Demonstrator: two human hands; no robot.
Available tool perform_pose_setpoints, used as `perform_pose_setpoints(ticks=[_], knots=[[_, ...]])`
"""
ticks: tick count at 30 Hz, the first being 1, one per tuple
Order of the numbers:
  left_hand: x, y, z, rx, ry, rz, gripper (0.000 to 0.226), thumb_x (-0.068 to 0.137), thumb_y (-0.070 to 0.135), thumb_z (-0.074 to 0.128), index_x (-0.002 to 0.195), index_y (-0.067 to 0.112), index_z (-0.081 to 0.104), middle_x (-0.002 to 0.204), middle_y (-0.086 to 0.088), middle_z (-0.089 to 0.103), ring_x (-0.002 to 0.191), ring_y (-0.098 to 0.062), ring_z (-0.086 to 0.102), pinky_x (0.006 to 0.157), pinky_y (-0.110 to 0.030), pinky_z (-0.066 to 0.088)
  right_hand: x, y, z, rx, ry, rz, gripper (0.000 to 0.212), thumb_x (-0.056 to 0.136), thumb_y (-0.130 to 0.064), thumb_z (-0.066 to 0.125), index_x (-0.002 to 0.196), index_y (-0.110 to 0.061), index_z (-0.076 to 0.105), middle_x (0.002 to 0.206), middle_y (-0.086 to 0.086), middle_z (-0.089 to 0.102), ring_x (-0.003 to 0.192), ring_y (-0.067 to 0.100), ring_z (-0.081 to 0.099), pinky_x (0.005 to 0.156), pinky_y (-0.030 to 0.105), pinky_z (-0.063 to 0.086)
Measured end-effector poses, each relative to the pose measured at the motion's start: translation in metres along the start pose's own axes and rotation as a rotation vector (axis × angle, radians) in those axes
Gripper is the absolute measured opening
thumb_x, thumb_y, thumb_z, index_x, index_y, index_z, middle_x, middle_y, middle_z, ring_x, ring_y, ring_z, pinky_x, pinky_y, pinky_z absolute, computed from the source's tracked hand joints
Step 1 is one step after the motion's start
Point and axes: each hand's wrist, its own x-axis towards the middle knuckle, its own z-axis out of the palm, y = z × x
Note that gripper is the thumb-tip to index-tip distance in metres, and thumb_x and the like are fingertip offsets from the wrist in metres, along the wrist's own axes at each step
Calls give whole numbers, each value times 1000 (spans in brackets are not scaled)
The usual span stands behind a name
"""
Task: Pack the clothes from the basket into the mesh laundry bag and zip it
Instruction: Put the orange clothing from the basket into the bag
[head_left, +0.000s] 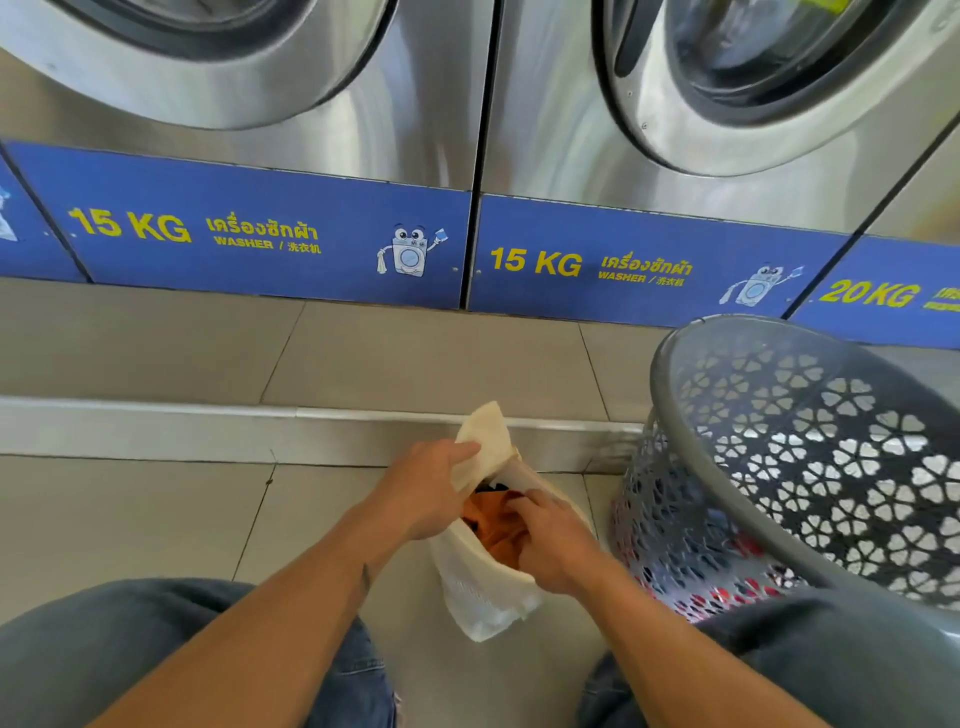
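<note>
Mesh bag (483, 597) hangs below left hand (426, 488), fingers (462, 449) pinching rim. Right hand (556, 545) fingers curled on orange garment (488, 519) inside mouth. Push deep, hold rim wide; basket (660, 364) right of fingers holds more.

Forearms bare, converging forward; left hand (423, 491) pinches mesh bag (483, 603) flap; right hand (556, 545), fingers curled, grips orange cloth (488, 517)
</note>
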Motion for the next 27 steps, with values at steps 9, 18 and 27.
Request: perform_pose_setpoints(ticks=[9, 18, 27], knots=[[-22, 52, -2, -183, 112, 147, 53, 93, 9, 49, 137, 39, 55, 141, -2, 52, 114, -24, 56, 96, -39, 52, -41, 27, -49, -210, 28, 74, 90, 88, -44, 68, 160, -35, 14, 169, 0, -19, 155, 34, -18, 123, 61, 7], [-25, 110, -7, -258, 223, 253, 60, 85, 1, 46, 135, 34, 58, 138, -2, 60, 118, -20, 57, 91, -25, 45, -82, 23, -132, 288, 144, -43, 62, 93, -9, 55, 152, -24, 41, 159, -1, 36, 145, 26, 37, 117, 36, 35], [17, 147, 13, -255, 255, 219, 63, 84, -2, 50, 135, 35, 58, 139, -8, 57, 114, -27, 58, 86, -33, 52, -69, 137, -230, 307, 334, 120, 55, 92, -13, 62, 143, -31, 50, 150, 3, 51, 121, 25, 61, 99, 40, 52]])
